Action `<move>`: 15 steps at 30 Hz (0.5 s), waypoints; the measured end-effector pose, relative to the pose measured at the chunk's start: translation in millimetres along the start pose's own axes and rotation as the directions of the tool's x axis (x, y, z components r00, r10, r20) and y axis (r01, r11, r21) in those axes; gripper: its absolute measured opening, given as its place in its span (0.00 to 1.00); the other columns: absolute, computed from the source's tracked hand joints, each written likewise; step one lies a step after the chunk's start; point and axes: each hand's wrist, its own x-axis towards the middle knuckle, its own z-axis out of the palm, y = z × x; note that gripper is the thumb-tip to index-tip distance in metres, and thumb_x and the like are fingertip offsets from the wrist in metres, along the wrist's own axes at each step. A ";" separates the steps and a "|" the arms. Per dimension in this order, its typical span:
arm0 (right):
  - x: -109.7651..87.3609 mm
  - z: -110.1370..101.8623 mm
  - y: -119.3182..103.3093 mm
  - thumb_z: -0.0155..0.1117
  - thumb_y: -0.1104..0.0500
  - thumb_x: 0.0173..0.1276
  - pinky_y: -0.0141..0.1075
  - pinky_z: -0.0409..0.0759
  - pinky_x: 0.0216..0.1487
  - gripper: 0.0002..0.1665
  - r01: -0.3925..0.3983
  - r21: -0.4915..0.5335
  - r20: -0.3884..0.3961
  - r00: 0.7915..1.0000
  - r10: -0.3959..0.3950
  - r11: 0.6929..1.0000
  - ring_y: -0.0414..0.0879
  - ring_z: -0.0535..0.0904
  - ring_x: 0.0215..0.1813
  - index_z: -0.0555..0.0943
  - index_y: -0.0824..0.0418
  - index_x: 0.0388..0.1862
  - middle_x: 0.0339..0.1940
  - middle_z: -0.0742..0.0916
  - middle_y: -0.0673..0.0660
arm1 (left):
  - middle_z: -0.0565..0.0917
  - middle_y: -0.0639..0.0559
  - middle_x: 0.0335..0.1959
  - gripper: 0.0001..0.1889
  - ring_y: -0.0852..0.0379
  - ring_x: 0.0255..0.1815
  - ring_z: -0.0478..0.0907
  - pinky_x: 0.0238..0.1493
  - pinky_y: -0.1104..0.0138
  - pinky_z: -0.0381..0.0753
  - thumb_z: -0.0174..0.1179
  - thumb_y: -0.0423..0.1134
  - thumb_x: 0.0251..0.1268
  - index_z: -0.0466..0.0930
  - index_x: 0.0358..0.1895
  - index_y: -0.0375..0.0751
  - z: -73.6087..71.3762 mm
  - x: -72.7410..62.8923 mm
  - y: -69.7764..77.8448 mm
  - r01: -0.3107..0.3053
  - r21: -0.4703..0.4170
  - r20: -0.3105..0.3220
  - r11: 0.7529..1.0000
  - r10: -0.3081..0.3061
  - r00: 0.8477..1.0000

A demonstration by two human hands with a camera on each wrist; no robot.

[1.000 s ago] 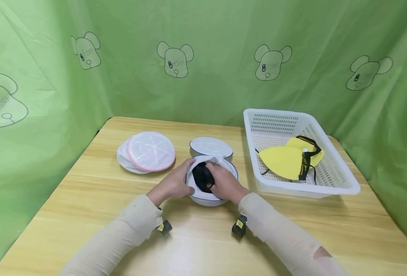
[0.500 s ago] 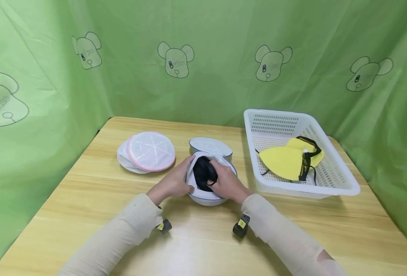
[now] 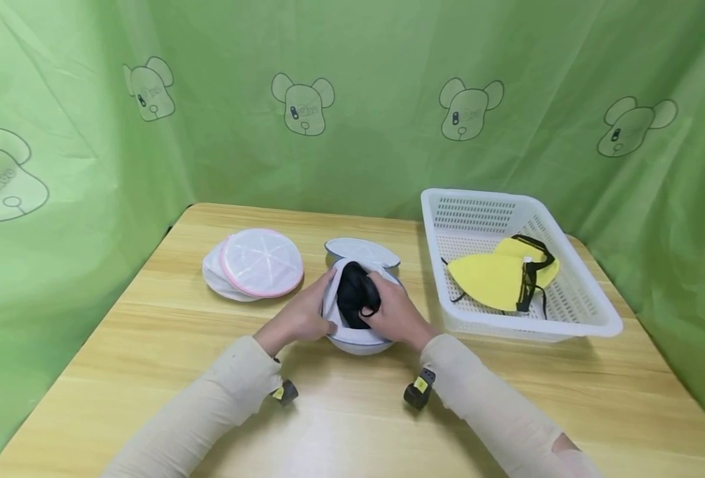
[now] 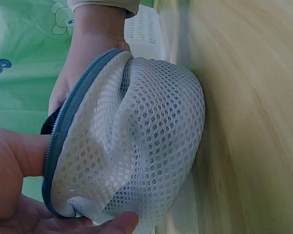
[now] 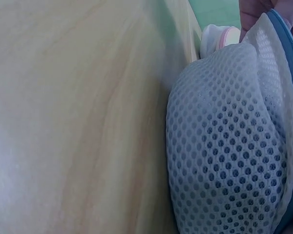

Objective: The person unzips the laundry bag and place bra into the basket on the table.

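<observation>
A round white mesh laundry bag (image 3: 360,348) with a blue-grey zip stands on the table, its flap (image 3: 364,252) folded back behind it. My left hand (image 3: 306,316) grips the left side of its rim, thumb inside. In the left wrist view the mesh wall (image 4: 156,126) bulges below the zip edge. A black cloth garment (image 3: 350,299) with a thin strap loop lies bunched inside the bag's mouth. My right hand (image 3: 401,316) pinches this garment at its right side, within the opening. The right wrist view shows mostly the bag's outer mesh (image 5: 224,146); the right fingers are hidden there.
A white plastic basket (image 3: 532,326) at the right holds yellow cloth pieces (image 3: 488,282) with black straps. Further left lie stacked flat mesh bags, the top one a pink-rimmed mesh bag (image 3: 263,262). A green curtain (image 3: 376,166) hangs beyond the wooden table (image 3: 340,425).
My right hand has shifted slightly back and right with the black garment, and more of it shows in the opening. The left hand keeps its hold on the rim.
</observation>
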 end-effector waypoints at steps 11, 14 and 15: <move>2.2 -11.5 -7.6 0.70 0.66 0.46 0.51 0.79 0.40 0.27 -0.071 0.076 -0.044 0.996 0.075 0.995 0.57 0.80 0.38 0.72 0.63 0.47 0.36 0.84 0.63 | 0.62 0.34 0.71 0.55 0.42 0.69 0.62 0.69 0.54 0.60 0.71 0.28 0.45 0.45 0.77 0.36 4.1 1.9 -4.8 0.060 -0.025 -0.009 0.998 -0.060 0.998; 4.4 -16.5 -10.2 0.69 0.67 0.46 0.52 0.79 0.41 0.26 -0.081 0.079 -0.047 0.995 0.085 0.994 0.58 0.80 0.38 0.72 0.63 0.46 0.37 0.84 0.64 | 0.63 0.34 0.71 0.55 0.42 0.69 0.63 0.69 0.53 0.61 0.71 0.28 0.45 0.45 0.77 0.37 5.8 1.7 -5.4 0.078 -0.035 -0.001 0.996 -0.078 0.997; 5.1 -17.9 -11.1 0.69 0.67 0.46 0.52 0.79 0.42 0.27 -0.083 0.075 -0.044 0.995 0.086 0.994 0.59 0.80 0.39 0.72 0.63 0.47 0.37 0.84 0.64 | 0.63 0.34 0.71 0.55 0.42 0.69 0.63 0.69 0.53 0.61 0.71 0.29 0.45 0.45 0.77 0.37 6.2 1.5 -5.3 0.082 -0.039 -0.001 0.996 -0.082 0.997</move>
